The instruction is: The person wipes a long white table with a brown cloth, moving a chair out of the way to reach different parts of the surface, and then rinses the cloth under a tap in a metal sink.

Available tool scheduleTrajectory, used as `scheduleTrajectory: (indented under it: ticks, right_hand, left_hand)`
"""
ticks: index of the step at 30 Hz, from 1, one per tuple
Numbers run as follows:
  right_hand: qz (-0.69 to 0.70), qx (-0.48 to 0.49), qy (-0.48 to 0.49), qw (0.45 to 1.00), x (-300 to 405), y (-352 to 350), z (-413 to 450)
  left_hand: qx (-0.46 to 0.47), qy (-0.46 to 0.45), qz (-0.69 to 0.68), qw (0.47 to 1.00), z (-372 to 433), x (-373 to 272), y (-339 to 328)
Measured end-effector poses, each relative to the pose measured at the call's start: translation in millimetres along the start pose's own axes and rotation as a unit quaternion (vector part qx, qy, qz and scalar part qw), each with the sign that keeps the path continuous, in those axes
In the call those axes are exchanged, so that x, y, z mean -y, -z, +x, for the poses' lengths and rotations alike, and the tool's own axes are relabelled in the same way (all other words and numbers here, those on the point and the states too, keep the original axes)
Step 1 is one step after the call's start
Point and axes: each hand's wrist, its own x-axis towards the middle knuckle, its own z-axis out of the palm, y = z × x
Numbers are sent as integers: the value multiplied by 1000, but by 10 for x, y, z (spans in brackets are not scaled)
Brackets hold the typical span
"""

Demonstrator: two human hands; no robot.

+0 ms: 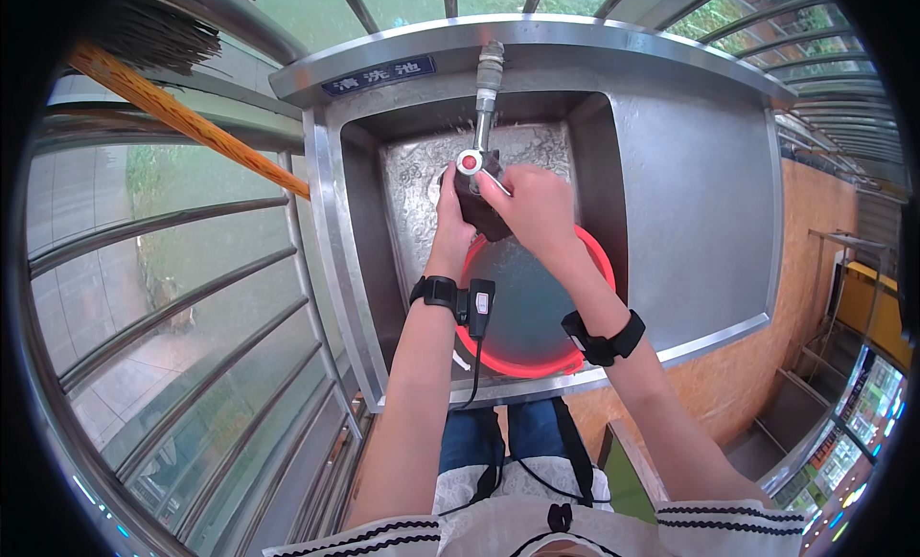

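A metal tap (485,129) with a red-centred cap reaches out over the stainless-steel sink (417,176), and water splashes beneath it. My left hand (451,223) grips a wet dark-brown cloth (490,223) under the spout. My right hand (537,208) is curled, its thumb and forefinger on the tap's small lever (496,183). Below my hands, a red plastic basin (606,259) of cloudy water stands in the front of the sink. The cloth hangs above the basin's back rim. My left palm and part of the cloth are hidden.
A steel drainboard (697,198) adjoins the sink on the right. Metal railings (187,291) run along the left and back. A broom's wooden handle (194,126) slants in at the upper left. A black cable (477,370) hangs from my left wrist device (480,309).
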Motion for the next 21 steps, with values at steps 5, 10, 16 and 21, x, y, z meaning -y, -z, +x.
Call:
scheduleTrajectory:
  ticks: [5,10,16,21]
  right_hand:
    - [-84,42,-26,995,315,-121,-42]
    - [140,178,-207,952,170,-298,33]
    - [493,241,-284,786,182,-82,-177]
    - [533,184,-312,765,-105,-185,-830]
  left_hand:
    - [3,-15,-6,1000,64,-61,159]
    - [-52,-19,-16,998,-57,5,111]
    - [130,-24,-33,991,-693,-250,357]
    - [48,-8,15,999,-1260,-374,275]
